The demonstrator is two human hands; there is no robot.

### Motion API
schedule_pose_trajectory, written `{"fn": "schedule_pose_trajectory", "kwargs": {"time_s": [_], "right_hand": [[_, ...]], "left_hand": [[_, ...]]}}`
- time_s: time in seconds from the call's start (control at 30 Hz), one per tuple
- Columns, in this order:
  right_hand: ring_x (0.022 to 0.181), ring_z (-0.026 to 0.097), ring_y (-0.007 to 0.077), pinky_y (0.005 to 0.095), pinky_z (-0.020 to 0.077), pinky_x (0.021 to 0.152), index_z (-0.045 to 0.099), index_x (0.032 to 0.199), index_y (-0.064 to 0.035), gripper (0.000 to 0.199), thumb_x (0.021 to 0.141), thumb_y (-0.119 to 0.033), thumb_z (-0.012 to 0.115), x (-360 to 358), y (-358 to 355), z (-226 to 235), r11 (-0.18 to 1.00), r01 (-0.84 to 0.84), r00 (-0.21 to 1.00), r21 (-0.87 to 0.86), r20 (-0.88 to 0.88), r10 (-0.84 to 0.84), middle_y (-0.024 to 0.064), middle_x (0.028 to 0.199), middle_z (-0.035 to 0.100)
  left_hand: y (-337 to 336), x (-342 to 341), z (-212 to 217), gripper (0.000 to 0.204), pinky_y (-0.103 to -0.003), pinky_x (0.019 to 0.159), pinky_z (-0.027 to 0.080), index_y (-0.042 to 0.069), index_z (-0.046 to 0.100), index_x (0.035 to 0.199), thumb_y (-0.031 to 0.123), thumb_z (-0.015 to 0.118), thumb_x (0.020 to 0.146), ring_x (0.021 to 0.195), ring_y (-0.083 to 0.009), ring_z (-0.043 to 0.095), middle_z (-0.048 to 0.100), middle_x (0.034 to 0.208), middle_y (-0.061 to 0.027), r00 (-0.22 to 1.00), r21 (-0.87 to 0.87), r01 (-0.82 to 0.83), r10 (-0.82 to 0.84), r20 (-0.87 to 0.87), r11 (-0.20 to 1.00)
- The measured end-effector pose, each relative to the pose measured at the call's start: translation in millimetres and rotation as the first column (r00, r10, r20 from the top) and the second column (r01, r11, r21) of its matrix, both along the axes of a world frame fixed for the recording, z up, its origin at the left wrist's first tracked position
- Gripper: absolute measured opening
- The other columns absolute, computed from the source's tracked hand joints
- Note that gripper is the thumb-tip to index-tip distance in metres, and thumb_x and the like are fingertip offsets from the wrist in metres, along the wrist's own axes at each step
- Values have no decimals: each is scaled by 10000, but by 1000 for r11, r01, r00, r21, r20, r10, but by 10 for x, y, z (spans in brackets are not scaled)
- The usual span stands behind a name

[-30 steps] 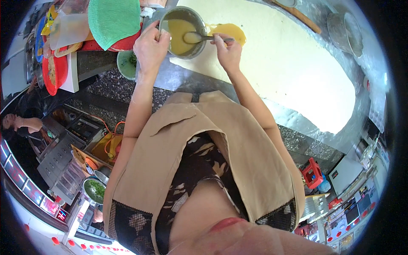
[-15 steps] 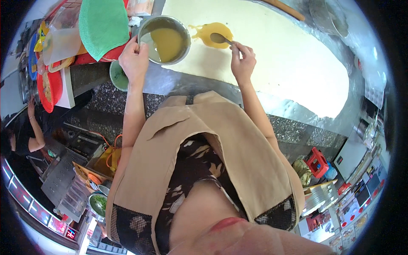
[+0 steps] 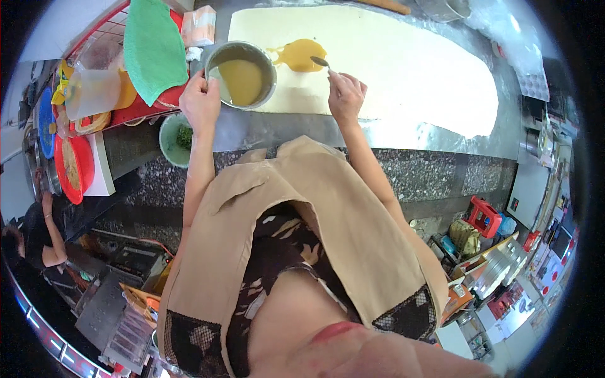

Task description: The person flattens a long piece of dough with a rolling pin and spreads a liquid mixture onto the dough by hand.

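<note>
Right hand (image 3: pixel 345 96) closed on spoon (image 3: pixel 320 62) over yellow puddle (image 3: pixel 301 54) on dough sheet (image 3: pixel 403 69), left hand (image 3: pixel 200 101) gripping metal pot (image 3: pixel 241 74) just beside.

Looked like a working food kitchen, probably a small eatery or stall. Seen on a long steel counter (image 3: pixel 302 129): a very big sheet of rolled dough (image 3: pixel 403 69) with a yellow puddle (image 3: pixel 301 53) on it, beside a metal pot of yellow liquid (image 3: pixel 241 74). Crowded at the left: red plastic trays (image 3: pixel 70 167), a measuring jug (image 3: pixel 93 93), a green cloth (image 3: pixel 153 47), a bowl of chopped greens (image 3: pixel 178 135). Below, a granite ledge (image 3: pixel 441 173); further down, shelves and crates (image 3: pixel 484 217) of supplies.
</note>
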State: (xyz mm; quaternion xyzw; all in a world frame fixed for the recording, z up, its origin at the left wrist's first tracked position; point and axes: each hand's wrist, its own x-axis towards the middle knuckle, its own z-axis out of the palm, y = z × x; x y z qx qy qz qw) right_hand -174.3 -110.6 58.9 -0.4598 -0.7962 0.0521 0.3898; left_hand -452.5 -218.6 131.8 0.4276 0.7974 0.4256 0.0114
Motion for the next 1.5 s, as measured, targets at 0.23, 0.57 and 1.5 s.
{"fn": "schedule_pose_trajectory", "kwargs": {"time_s": [0.23,0.57,1.5], "right_hand": [[828,655,150,259,488,783,673,1035,20,191,907,-93,587,-388,-163,301,874,-193,770,-446,-621,-146,101,875,705],[926,604,288,406,431,837,699,995,-85,230,873,-255,603,-793,-422,615,950,-289,934,-122,-253,252,123,897,678],[686,581,159,316,469,646,723,830,-85,505,753,-583,687,-995,790,22,303,-75,979,-950,-12,203,43,727,631]], "left_hand": [[14,-12,127,223,-386,571,453,-36,538,630,124,645,742,548,-283,547,675,864,-155,995,23,100,-100,-2,995],[-30,-48,175,190,-375,527,422,9,679,869,139,638,737,477,-233,480,505,564,-122,987,51,156,-158,36,986],[422,-148,36,259,-362,552,487,11,459,561,99,646,719,611,-292,620,696,999,-126,970,384,197,-123,-209,902]]}}
